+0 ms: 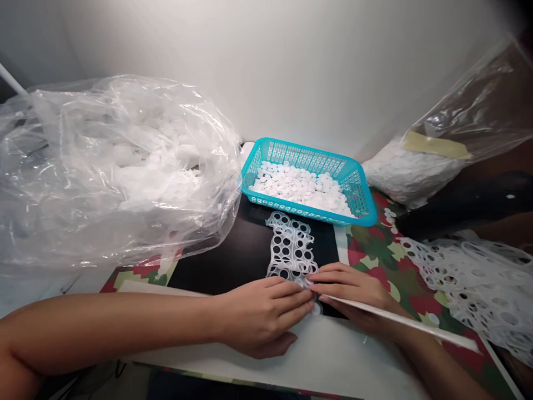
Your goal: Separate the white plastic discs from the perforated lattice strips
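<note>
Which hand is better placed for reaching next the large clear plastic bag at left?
Probably the left hand: it is nearer the clear plastic bag, while the right hand is farther, with a white stick across it.

A translucent white perforated sheet [292,247] lies on a dark surface [220,244], its length running away from the viewer. Round holes cover it in rows, the dark showing through them; it looks slightly wavy, with ragged, scalloped sides. Its near end is partly hidden, and small pale discs [317,309] lie just beside it. A slim white stick [416,326] slants off rightward, 1 end near the sheet, the other well apart.
</note>
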`<state>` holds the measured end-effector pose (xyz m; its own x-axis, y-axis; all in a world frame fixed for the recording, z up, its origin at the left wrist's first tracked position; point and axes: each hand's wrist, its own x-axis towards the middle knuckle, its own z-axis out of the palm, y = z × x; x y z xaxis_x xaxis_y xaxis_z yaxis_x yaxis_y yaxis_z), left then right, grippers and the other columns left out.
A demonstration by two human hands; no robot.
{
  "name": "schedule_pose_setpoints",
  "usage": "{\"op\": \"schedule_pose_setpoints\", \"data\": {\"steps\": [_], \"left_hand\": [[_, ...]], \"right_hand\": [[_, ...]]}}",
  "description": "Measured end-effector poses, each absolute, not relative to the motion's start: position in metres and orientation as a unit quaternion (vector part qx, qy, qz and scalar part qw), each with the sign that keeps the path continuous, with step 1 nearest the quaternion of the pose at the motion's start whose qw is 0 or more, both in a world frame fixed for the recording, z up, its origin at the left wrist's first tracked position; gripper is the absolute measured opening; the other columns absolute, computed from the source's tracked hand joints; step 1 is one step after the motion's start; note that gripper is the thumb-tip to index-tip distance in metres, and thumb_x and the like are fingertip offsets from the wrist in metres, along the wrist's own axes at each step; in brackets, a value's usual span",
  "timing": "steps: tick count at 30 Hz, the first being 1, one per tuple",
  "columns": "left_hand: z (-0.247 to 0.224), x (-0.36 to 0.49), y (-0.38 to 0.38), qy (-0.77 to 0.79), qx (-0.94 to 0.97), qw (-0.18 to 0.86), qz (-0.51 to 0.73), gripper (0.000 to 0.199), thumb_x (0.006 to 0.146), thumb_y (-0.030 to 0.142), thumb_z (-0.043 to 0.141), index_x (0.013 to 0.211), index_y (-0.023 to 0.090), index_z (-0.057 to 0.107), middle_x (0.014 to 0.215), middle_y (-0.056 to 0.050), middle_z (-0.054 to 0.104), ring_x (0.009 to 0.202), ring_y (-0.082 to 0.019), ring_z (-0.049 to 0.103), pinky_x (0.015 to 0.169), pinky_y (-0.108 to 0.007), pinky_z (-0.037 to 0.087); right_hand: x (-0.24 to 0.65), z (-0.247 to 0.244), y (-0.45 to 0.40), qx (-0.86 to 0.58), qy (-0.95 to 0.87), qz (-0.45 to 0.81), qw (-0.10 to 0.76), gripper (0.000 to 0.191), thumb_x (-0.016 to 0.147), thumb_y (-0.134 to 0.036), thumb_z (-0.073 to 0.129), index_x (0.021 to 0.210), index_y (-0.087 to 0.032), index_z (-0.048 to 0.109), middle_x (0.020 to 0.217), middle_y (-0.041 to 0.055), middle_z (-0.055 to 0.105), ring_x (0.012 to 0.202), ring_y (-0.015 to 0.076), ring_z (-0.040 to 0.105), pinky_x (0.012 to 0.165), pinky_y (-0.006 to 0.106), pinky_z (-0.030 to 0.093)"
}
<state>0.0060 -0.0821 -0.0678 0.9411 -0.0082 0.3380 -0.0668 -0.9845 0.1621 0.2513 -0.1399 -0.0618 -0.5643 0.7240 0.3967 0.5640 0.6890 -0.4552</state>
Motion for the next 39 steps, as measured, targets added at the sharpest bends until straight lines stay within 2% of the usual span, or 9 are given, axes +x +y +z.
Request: {"op": "schedule_pose_setpoints", "data": {"steps": [6, 10, 12, 18, 21, 25, 28, 33, 39], "left_hand": [[-0.067, 0.005, -0.082, -0.028, 0.984, 0.106, 0.139, 0.055, 0.09, 0.034, 0.041, 0.133, -0.001, 0.044, 0.134, -0.016, 0.052, 0.122, -0.025, 0.047, 0.098, -0.034, 0.039], [-0.066, 0.005, -0.083, -0.032, 0.984, 0.115, 0.134, 0.056, 0.089, 0.033, 0.042, 0.134, -0.002, 0.043, 0.13, -0.016, 0.055, 0.122, -0.025, 0.047, 0.098, -0.035, 0.039], [-0.066, 0.005, -0.084, -0.034, 0.985, 0.11, 0.13, 0.056, 0.09, 0.033, 0.039, 0.134, -0.002, 0.043, 0.131, -0.016, 0.054, 0.123, -0.025, 0.046, 0.099, -0.035, 0.038], [-0.067, 0.005, -0.085, -0.035, 0.987, 0.084, 0.131, 0.057, 0.089, 0.034, 0.038, 0.133, -0.003, 0.044, 0.14, -0.018, 0.045, 0.124, -0.025, 0.045, 0.099, -0.034, 0.037], [-0.069, 0.005, -0.086, -0.037, 0.987, 0.086, 0.134, 0.057, 0.089, 0.034, 0.038, 0.132, -0.002, 0.045, 0.14, -0.017, 0.045, 0.121, -0.025, 0.047, 0.1, -0.035, 0.037], [-0.071, 0.006, -0.086, -0.034, 0.985, 0.092, 0.139, 0.057, 0.087, 0.034, 0.039, 0.131, -0.002, 0.047, 0.14, -0.017, 0.046, 0.119, -0.025, 0.049, 0.099, -0.034, 0.039], [-0.071, 0.006, -0.087, -0.031, 0.986, 0.081, 0.143, 0.057, 0.088, 0.034, 0.038, 0.13, -0.002, 0.047, 0.139, -0.018, 0.046, 0.118, -0.025, 0.05, 0.098, -0.034, 0.04], [-0.073, 0.006, -0.092, -0.015, 0.986, 0.039, 0.162, 0.056, 0.088, 0.034, 0.039, 0.129, -0.003, 0.048, 0.134, -0.019, 0.052, 0.119, -0.025, 0.051, 0.1, -0.034, 0.04], [-0.079, 0.007, -0.101, 0.004, 0.972, -0.001, 0.237, 0.043, 0.089, 0.024, 0.04, 0.119, -0.002, 0.058, 0.122, -0.019, 0.061, 0.117, -0.026, 0.054, 0.099, -0.036, 0.043]], "right_hand": [[0.252, -0.066, -0.142, -0.374, -0.884, 0.094, 0.263, 0.022, 0.09, -0.014, 0.055, 0.109, -0.018, 0.065, 0.107, 0.0097, 0.07, 0.1, 0.017, 0.062, 0.084, 0.029, 0.056], [0.251, -0.065, -0.149, -0.384, -0.898, 0.058, 0.208, 0.03, 0.091, -0.012, 0.053, 0.119, -0.017, 0.061, 0.115, 0.0116, 0.067, 0.11, 0.0205, 0.06, 0.09, 0.033, 0.054], [0.25, -0.067, -0.152, -0.383, -0.898, 0.05, 0.212, 0.031, 0.092, -0.01, 0.051, 0.121, -0.015, 0.06, 0.115, 0.0123, 0.066, 0.112, 0.0211, 0.059, 0.093, 0.034, 0.053], [0.244, -0.072, -0.149, -0.424, -0.851, 0.066, 0.302, 0.03, 0.093, -0.012, 0.046, 0.119, -0.016, 0.061, 0.109, 0.0113, 0.068, 0.104, 0.0191, 0.064, 0.089, 0.031, 0.055], [0.243, -0.068, -0.147, -0.451, -0.819, 0.04, 0.353, 0.029, 0.088, -0.006, 0.052, 0.113, -0.017, 0.064, 0.103, 0.0082, 0.071, 0.097, 0.0175, 0.067, 0.088, 0.029, 0.055], [0.248, -0.06, -0.148, -0.508, -0.755, 0.021, 0.414, 0.032, 0.085, -0.003, 0.055, 0.11, -0.02, 0.065, 0.105, 0.0056, 0.071, 0.097, 0.0175, 0.068, 0.089, 0.029, 0.054], [0.251, -0.056, -0.151, -0.517, -0.725, 0.069, 0.449, 0.031, 0.086, -0.005, 0.054, 0.108, -0.023, 0.066, 0.104, 0.0032, 0.072, 0.098, 0.0177, 0.068, 0.09, 0.03, 0.054], [0.239, -0.053, -0.148, -0.403, -0.826, 0.193, 0.343, 0.026, 0.089, -0.009, 0.05, 0.109, -0.018, 0.064, 0.101, 0.0061, 0.073, 0.095, 0.017, 0.07, 0.083, 0.026, 0.058], [0.229, -0.055, -0.143, -0.399, -0.85, 0.152, 0.31, 0.026, 0.089, -0.007, 0.049, 0.107, -0.016, 0.065, 0.103, 0.0078, 0.073, 0.097, 0.0157, 0.07, 0.089, 0.022, 0.056]]}}
